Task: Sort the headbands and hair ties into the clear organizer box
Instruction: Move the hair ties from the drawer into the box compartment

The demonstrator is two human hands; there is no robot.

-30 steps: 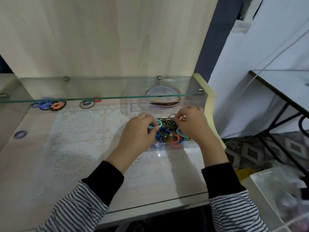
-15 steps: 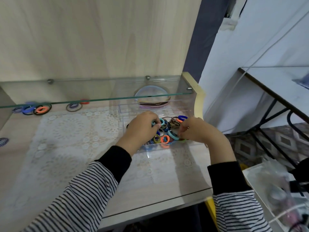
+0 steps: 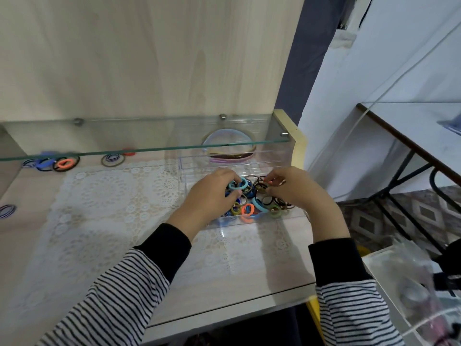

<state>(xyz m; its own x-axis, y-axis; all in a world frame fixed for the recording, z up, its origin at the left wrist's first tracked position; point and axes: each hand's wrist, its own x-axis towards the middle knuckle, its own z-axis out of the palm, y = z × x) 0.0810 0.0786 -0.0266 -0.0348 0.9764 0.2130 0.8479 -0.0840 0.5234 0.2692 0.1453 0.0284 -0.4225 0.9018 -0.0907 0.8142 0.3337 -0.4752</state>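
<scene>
- Your left hand (image 3: 212, 193) curls round a blue tie (image 3: 238, 185) over the near compartment of the box (image 3: 294, 216). Judged: settling it among the pile.
- Your right hand (image 3: 294, 189) has its fingers bent into the dark ties (image 3: 279, 202); cannot tell if it pinches one.
- Headbands (image 3: 229, 146) lie in the far compartment, beyond both hands, under the shelf (image 3: 124, 152).
- Loose ties (image 3: 59, 163) lie far left on the counter (image 3: 224, 283), well apart from your hands, not yet sorted.

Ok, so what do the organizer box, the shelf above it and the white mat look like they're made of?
Organizer box: clear rigid plastic, likely acrylic, with glossy see-through walls.
Shelf: glass, with a transparent pane, a greenish edge and metal pegs.
Mat: white lace, either fabric or vinyl, with an openwork floral pattern.
</scene>
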